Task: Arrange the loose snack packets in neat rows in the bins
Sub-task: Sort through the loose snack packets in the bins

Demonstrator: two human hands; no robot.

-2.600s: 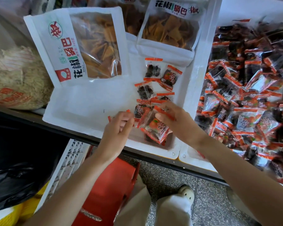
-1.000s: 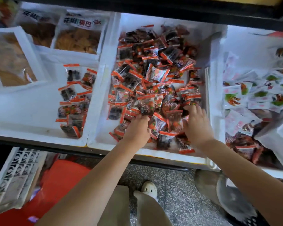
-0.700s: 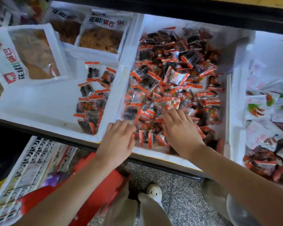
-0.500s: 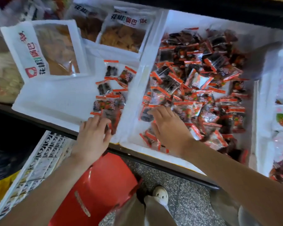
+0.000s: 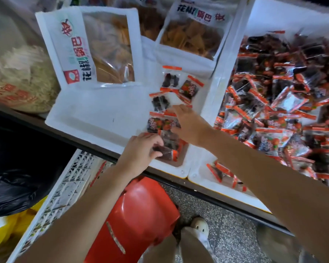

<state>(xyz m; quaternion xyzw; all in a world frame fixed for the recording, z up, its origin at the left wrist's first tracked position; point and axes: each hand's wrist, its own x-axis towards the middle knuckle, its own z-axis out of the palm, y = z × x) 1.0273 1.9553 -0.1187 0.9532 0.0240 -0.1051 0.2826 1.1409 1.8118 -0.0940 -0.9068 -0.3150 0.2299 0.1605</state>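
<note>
A short row of small red-edged snack packets (image 5: 164, 104) lies along the right side of the left white foam bin (image 5: 95, 118). At the row's near end my left hand (image 5: 141, 150) has its fingers curled on a dark snack packet (image 5: 166, 151). My right hand (image 5: 188, 124) reaches in from the right, its fingers stretched flat over the middle of the row and touching the packets there. Whether a packet lies under its palm is hidden. The right foam bin (image 5: 224, 59) holds a loose heap of the same packets (image 5: 285, 103).
Two large bags of yellow crisps (image 5: 103, 52) (image 5: 194, 33) fill the back of the left bin. A sack of pale strands (image 5: 17, 78) sits to the far left. Below the shelf edge are a red stool (image 5: 141, 215), a white crate (image 5: 68, 186) and a black bag (image 5: 17, 183).
Both hands have left the heap in the right bin and moved left to the row. My left hand now grips a packet at the near end.
</note>
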